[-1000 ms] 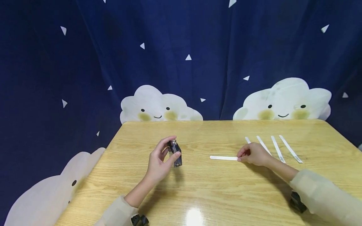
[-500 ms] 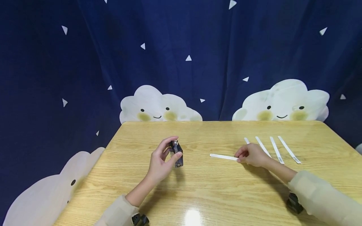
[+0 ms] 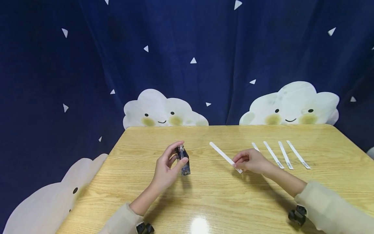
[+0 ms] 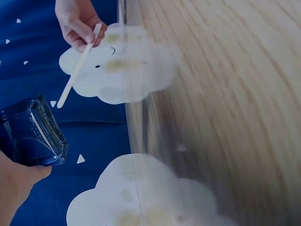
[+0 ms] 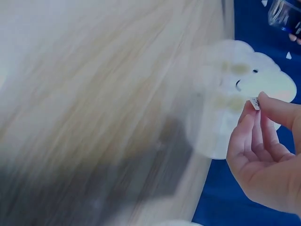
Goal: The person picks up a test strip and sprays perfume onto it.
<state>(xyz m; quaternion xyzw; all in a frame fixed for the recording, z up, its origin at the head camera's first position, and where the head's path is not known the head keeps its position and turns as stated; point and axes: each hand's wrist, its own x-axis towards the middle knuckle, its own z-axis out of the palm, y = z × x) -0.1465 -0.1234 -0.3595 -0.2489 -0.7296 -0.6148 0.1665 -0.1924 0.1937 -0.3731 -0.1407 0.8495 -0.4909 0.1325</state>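
Observation:
My left hand (image 3: 164, 169) grips a dark glass perfume bottle (image 3: 184, 165) over the table, forefinger up at its spray top and thumb along its side. In the left wrist view, the faceted glass of the bottle (image 4: 35, 134) shows above the thumb. To the right, my right hand (image 3: 253, 161) pinches a white paper test strip (image 3: 219, 151) near its lower end. The strip slants up and to the left, its free tip short of the bottle. The right wrist view shows its printed end (image 5: 254, 103) between thumb and fingertips.
Several more white test strips (image 3: 298, 154) lie side by side on the wooden table (image 3: 222, 201), beyond and right of my right hand. A dark blue curtain (image 3: 175, 39) with cloud pictures hangs behind the far table edge.
The strip has swung from nearly level to slanting up and away. My right hand has moved left, closer to the bottle. The left hand and bottle have barely shifted.

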